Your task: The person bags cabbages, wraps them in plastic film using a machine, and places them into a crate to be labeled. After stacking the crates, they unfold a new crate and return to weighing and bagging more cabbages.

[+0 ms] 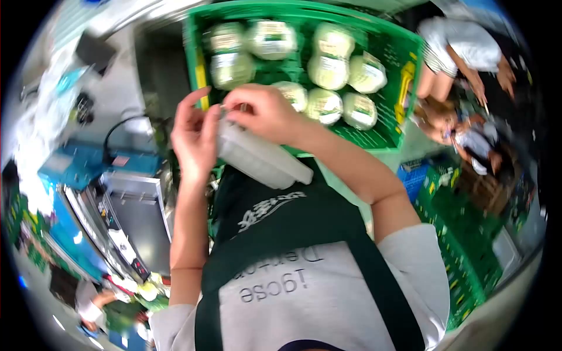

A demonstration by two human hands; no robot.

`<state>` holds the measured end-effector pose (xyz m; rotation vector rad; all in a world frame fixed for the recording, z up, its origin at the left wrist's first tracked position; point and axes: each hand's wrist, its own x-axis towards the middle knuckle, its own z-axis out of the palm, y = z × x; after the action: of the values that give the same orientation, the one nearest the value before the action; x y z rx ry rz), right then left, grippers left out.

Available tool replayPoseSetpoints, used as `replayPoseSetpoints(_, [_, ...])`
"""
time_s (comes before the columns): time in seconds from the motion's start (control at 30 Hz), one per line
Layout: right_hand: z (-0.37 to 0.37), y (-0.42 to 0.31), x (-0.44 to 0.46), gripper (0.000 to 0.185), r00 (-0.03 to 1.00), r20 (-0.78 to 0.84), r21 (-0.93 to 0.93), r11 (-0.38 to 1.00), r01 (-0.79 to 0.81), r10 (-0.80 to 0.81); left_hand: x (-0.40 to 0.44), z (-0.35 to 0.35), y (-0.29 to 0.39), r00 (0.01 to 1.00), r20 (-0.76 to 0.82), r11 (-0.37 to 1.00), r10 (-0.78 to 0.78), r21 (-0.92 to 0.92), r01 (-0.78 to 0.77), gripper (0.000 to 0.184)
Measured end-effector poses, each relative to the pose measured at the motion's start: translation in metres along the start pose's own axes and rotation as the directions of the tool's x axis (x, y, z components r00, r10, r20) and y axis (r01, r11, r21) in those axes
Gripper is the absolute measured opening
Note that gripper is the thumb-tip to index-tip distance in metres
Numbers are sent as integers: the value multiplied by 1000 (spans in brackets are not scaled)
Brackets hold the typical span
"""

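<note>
In the head view a pale, whitish, long bundle, perhaps folded plastic or a roll, slants across the front of my dark apron. My right hand has its fingers pinched on the bundle's upper end. Beside that end is my left hand, its thumb and forefinger apart and its thumb close to the bundle. Blur hides the exact contact. Just beyond both hands stands a green crate holding several round, pale green vegetables with labels, seemingly wrapped.
A machine with a dark flat tray stands at my left, with a blue box behind it. Stacked green crates and a blue crate are on the right. Other people are at the far right and lower left.
</note>
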<state>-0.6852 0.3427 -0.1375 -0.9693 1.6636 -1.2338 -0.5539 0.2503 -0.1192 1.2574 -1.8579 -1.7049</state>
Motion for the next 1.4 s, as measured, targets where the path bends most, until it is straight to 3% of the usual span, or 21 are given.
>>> replayPoseSetpoints(0.1, [-15, 5, -26, 12, 994, -106, -97, 995, -22, 11, -2, 27, 5, 997, 69, 999, 31, 40, -34, 30])
replayPoseSetpoints(0.23, [-31, 13, -55, 11, 952, -301, -2, 998, -61, 58, -1, 58, 10, 978, 199, 988, 67, 121, -92, 29])
replayPoseSetpoints(0.33, [-63, 29, -76, 11, 887, -324, 557, 824, -101, 329, 3, 73, 8, 944, 302, 991, 133, -52, -123, 41])
replayPoseSetpoints(0.37, [-85, 37, -91, 9, 804, -274, 744, 646, -171, 527, 6, 74, 4, 937, 313, 988, 155, -68, -140, 45])
replayPoseSetpoints(0.4, [-101, 66, -111, 13, 794, -289, 918, 391, 71, 534, 7, 76, 3, 934, 300, 981, 194, -45, -189, 45])
replayPoseSetpoints(0.47, [-144, 117, -147, 17, 502, -513, 728, 663, -176, 696, 7, 79, 6, 931, 271, 968, 245, -14, -251, 46])
replayPoseSetpoints(0.5, [-160, 128, -164, 19, 401, -722, 436, 821, -368, 563, 9, 76, 7, 927, 290, 969, 238, 0, -249, 47])
replayPoseSetpoints(0.57, [-177, 193, -199, 26, 279, -819, 188, 695, -694, 501, 7, 77, 10, 930, 282, 970, 235, -3, -245, 48])
replayPoseSetpoints(0.6, [-182, 215, -207, 26, 310, -841, 77, 664, -744, 445, 7, 66, 6, 916, 365, 981, 168, 31, -192, 35])
replayPoseSetpoints(0.7, [-193, 218, -206, 36, 347, -719, -144, 359, -922, 602, 2, 69, 14, 936, 349, 999, 44, 1, -47, 46])
replayPoseSetpoints(0.73, [-195, 211, -202, 52, 298, -728, -154, 275, -949, 617, -2, 71, 25, 940, 339, 999, -23, 29, 13, 46])
replayPoseSetpoints(0.77, [-196, 206, -202, 62, 337, -728, -204, 281, -938, 597, -4, 67, 28, 941, 336, 998, -44, 65, 23, 46])
replayPoseSetpoints(0.83, [-187, 195, -194, 51, 377, -730, -147, 408, -901, 570, -11, 57, 33, 941, 326, 990, -87, 135, 44, 47])
replayPoseSetpoints(0.9, [-166, 200, -187, 38, 621, -616, -122, 720, -684, 485, -15, 45, 36, 941, 305, 981, -149, 168, 101, 50])
replayPoseSetpoints(0.93, [-153, 195, -178, 28, 673, -566, -63, 789, -611, 476, -17, 42, 37, 945, 293, 982, -148, 160, 104, 51])
replayPoseSetpoints(1.03, [-127, 204, -155, 35, 747, -462, -123, 800, -588, 478, -23, 28, 44, 955, 244, 977, -167, 174, 126, 55])
replayPoseSetpoints(1.17, [-131, 184, -139, 53, 637, -519, -354, 535, -767, 570, -35, 0, 42, 967, 185, 983, -174, 92, 159, 60])
replayPoseSetpoints(1.23, [-129, 173, -136, 53, 660, -557, -334, 592, -734, 504, -42, -20, 38, 959, 161, 971, -235, 93, 222, 58])
replayPoseSetpoints(1.3, [-106, 180, -126, 43, 799, -534, -329, 803, -497, 276, -47, -31, 34, 971, 109, 974, -213, 100, 203, 55])
replayPoseSetpoints(1.37, [-83, 171, -100, 37, 844, -356, 38, 909, -415, 400, -51, -39, 32, 966, 91, 970, -243, 39, 240, 53])
replayPoseSetpoints(1.4, [-69, 170, -88, 35, 880, -351, 21, 943, -333, 319, -52, -43, 29, 973, 73, 976, -218, 48, 215, 51])
